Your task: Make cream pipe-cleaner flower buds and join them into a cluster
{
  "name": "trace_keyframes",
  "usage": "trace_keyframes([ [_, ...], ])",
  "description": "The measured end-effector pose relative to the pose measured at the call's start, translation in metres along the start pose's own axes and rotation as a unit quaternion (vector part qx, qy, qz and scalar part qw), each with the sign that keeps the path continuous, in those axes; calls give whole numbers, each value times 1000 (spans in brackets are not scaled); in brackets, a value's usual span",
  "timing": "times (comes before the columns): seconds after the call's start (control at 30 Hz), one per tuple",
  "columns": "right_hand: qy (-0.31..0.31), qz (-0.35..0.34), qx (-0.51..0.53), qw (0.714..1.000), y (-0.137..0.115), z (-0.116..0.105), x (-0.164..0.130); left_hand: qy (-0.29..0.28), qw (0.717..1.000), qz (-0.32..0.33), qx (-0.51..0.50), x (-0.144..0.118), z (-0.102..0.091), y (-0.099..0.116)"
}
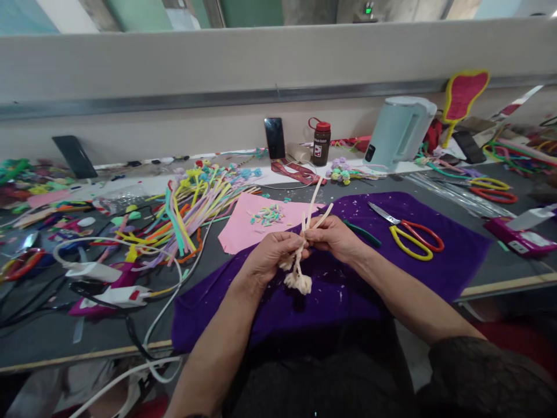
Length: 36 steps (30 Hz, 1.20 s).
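Above the purple cloth [287,328], my left hand [272,255] and my right hand [335,237] meet in front of me, both closed on a small bundle of cream pipe cleaners [298,282]. Straight stems stick up past my fingers, and curled, flower-like ends hang below. My left fingertips pinch the bundle from the left; the right thumb and fingers grip the stems just beside them. The exact twist between the fingertips is hidden. Scissors [398,223] with one red and one yellow handle lie on the cloth right of my right hand. A dark green tool handle [362,233] shows behind that hand.
A pink sheet [237,223] bears small cut pieces [267,215]. Colourful pipe cleaners [204,212] spread at the left, near white cables and power strips [115,293]. Along the back stand a phone [274,138], a bottle [321,145] and a pale blue kettle [398,133].
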State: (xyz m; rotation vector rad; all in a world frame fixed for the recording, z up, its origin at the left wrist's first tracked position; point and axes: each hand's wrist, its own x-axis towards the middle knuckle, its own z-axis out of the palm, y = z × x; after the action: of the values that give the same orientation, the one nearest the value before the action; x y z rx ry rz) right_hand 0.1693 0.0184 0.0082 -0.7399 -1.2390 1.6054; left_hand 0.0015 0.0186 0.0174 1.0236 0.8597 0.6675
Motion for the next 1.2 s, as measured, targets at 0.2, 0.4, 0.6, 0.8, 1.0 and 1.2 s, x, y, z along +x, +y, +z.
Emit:
trace_keyframes([
  [0.2, 0, -35, -21, 999, 0, 1, -1, -38, 999, 19, -23, 4, -2, -6],
  [0.4, 18, -48, -14, 999, 3, 2, -1, -17, 999, 34, -27, 5, 2, -7],
  [0.6, 36, -36, 6, 999, -1, 3, -1, 2, 999, 45, -12, 2, 6, -4],
  [0.8, 75, -70, -20, 994, -5, 3, -1, 94, 973, 179, 112, -6, 9, 4],
  [1.0, 76, -85, -62, 992, -1, 7, -4, 38, 988, 124, 88, -5, 4, 1],
  [1.2, 69, -111, -108, 986, -1, 9, -7, 4, 997, 71, 23, -1, -1, -2],
])
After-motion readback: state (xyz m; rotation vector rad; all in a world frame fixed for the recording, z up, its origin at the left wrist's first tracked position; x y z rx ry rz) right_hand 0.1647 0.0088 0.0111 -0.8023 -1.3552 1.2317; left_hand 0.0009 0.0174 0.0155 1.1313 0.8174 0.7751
